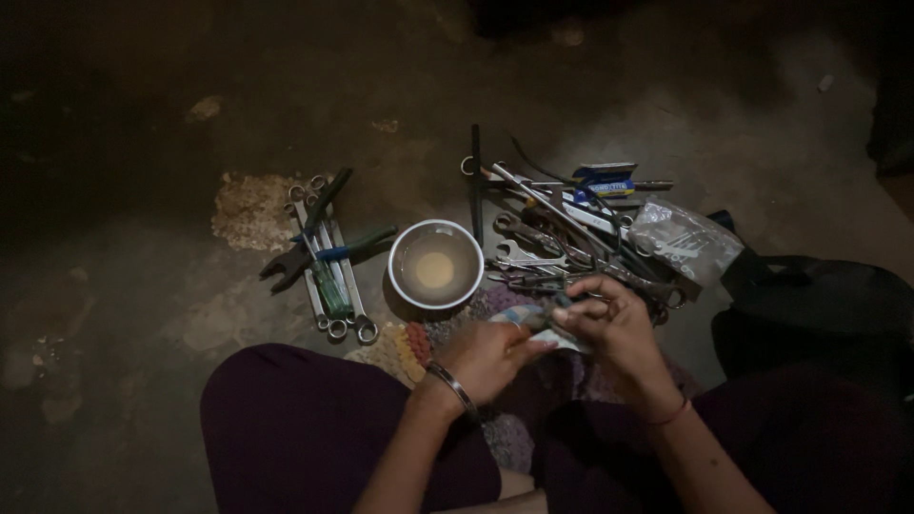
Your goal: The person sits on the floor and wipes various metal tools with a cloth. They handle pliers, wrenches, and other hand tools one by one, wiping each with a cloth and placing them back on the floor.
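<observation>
1. A person sits on a dim concrete floor (143,114), knees spread, both hands meeting over a woven mat (400,350) of mixed colours.
2. The left hand (490,354), a metal bangle (452,385) at its wrist, is curled shut around a pale cloth (519,316); what lies inside the cloth is too dark to tell.
3. The right hand (614,319), a thin red thread (671,414) at its wrist, has its fingers bent closed on a small dark metal tool (564,303), held just against the cloth.
4. Just beyond the hands stands a round white bowl (436,265) holding a shallow pool of cloudy liquid.
5. Left of the bowl lies a neat row of spanners (328,276) with a green-handled screwdriver (333,286) across them.
6. Right of the bowl sprawls a loose heap of spanners and pliers (547,243).
7. At the heap's far edge sits a flat blue-and-white rectangular packet (602,183); beside it, to the right, a crumpled clear plastic bag (681,240).
8. A dark bag (819,305) rests at the right edge.
</observation>
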